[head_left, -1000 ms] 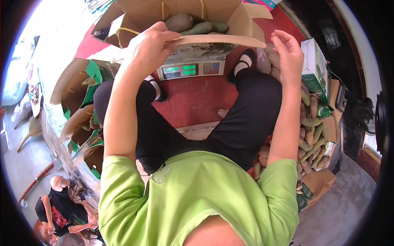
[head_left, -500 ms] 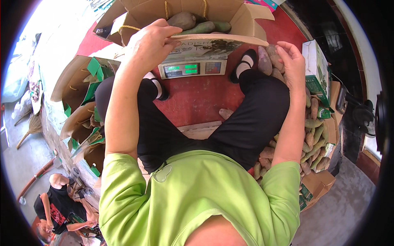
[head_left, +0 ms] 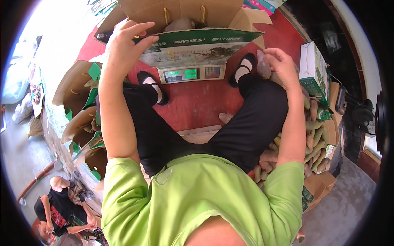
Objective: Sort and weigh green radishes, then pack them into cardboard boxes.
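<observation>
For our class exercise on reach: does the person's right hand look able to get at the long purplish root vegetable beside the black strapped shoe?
Probably yes: the right hand is right beside the purplish root vegetable, with nothing visible between them; whether they touch is unclear.

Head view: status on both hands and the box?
Left hand open at near flap. Right hand at purple root, grip unclear. Box open-topped on scale. Flap hides much of its inside.
</observation>
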`<state>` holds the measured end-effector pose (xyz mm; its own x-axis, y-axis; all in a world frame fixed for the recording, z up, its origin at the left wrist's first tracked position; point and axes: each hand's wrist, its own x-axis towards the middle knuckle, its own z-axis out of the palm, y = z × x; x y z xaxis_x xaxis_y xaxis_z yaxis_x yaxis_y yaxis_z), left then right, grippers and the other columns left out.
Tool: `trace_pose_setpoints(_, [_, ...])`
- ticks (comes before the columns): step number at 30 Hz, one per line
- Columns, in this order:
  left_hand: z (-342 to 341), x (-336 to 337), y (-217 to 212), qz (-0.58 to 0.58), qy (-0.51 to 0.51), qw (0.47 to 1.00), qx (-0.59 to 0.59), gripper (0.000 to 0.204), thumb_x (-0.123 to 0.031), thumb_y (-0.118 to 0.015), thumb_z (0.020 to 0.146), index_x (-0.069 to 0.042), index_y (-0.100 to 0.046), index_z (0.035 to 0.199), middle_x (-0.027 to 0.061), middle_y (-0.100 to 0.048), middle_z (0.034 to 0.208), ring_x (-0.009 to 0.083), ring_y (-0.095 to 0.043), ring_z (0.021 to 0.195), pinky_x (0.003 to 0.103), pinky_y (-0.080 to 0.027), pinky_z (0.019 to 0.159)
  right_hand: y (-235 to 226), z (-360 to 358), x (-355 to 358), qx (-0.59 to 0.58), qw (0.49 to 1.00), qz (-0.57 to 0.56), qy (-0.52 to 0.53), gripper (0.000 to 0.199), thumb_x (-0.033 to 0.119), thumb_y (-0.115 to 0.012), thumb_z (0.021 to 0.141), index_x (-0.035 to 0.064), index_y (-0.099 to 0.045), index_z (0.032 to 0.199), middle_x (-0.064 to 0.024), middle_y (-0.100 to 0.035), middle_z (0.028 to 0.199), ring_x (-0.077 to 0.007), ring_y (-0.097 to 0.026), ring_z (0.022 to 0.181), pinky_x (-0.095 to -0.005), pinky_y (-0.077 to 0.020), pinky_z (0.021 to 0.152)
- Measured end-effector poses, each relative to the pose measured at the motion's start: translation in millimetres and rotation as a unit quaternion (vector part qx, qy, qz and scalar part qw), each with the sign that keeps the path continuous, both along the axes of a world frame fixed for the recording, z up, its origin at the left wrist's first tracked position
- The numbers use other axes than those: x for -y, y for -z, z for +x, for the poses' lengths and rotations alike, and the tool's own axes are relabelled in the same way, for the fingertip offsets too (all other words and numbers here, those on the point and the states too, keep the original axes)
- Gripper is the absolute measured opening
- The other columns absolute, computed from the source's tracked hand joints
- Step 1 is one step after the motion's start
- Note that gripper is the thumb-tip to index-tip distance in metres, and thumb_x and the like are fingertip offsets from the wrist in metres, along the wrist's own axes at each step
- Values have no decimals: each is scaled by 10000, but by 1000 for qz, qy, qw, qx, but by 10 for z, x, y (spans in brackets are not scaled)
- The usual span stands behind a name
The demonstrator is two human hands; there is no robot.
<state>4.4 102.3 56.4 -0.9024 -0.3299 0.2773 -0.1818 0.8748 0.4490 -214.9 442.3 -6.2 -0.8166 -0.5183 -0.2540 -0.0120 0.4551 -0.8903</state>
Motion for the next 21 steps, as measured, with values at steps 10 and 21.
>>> trace_pose_setpoints(10, [463,456,-99,47,-130,980,-141,247,-201,-686,841,-76,-700,1053,87,-661,932,153,-631,855,274,-485,762,239,-160,347,-98,939,202,-260,458,131,-587,853,47,-500,1295,-153,-643,1095,-245,-616,1002,-329,-471,856])
trace_pose_setpoints(21, [1874,-270,1525,118,-192,955,192,198,-130,-628,805,-82,-676,990,106,-625,961,283,-625,878,356,-498,761,389,-184,239,-28,962,208,-175,709,42,-617,822,79,-288,1449,-174,-564,1251,-214,-571,1078,-304,-489,813])
